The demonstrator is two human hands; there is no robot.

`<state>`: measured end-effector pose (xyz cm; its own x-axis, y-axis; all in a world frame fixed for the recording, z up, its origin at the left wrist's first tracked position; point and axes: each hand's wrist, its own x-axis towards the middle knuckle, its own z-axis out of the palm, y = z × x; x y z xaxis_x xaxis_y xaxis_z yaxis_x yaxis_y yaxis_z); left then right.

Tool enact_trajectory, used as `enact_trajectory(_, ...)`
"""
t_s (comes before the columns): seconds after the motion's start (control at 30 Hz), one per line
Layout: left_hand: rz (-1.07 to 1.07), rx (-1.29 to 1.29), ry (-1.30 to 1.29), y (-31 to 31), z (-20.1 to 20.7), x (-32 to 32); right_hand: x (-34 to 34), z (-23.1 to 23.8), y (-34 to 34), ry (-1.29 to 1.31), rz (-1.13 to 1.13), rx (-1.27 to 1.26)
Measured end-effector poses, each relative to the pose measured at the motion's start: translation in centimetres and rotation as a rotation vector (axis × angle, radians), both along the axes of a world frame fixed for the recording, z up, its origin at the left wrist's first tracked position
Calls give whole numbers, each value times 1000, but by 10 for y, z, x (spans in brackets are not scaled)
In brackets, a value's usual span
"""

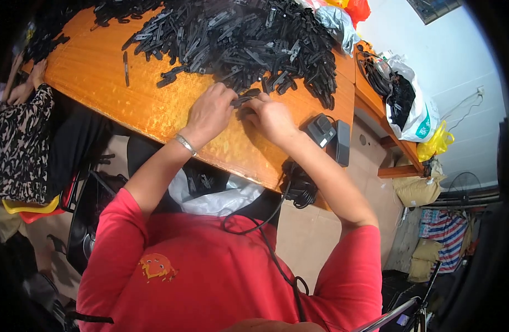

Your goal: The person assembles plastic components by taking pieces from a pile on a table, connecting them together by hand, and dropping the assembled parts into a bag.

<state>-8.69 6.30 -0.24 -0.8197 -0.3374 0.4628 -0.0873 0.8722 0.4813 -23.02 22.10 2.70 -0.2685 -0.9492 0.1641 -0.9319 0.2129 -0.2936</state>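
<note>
Both hands meet over the wooden table, just in front of a big heap of black clip-like plastic pieces (238,41). Between my fingertips is a slim black clip-like piece (246,98). My left hand (211,109), with a metal bracelet at the wrist, pinches its left end. Closed on the other end, my right hand (272,117) has its fingers bent and partly hidden. The exact kind of piece is too small to make out. A white plastic bag (232,200) with similar black pieces in it lies below the table edge at my lap.
Black box-like devices (320,130) and a bundled cable (301,191) sit by my right forearm. A thin dark pen-like item (126,68) lies on the table (91,50). Another person's hand (38,72) rests at the far left edge. A filled white bag (417,105) stands on the right.
</note>
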Motion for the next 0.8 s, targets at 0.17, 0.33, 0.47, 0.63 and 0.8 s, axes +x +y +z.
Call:
enact_trajectory(0.17, -9, 57, 17, 0, 4, 31, 4, 8, 20, -49, -106, -81)
enact_trajectory(0.33, -3, -20, 112, 9, 12, 41, 23, 39, 26, -253, -225, 116)
enact_trajectory(0.47, -38, -79, 30, 9, 3, 36, 28, 38, 29, -338, -116, 144)
enact_trajectory(0.63, -49, -58, 7, 8, 2, 38, 26, 20, 31, -140, 68, 221)
enact_trajectory(0.8, -48, 323, 38, 2, 0, 44, 28, 29, 24, -63, 3, 74)
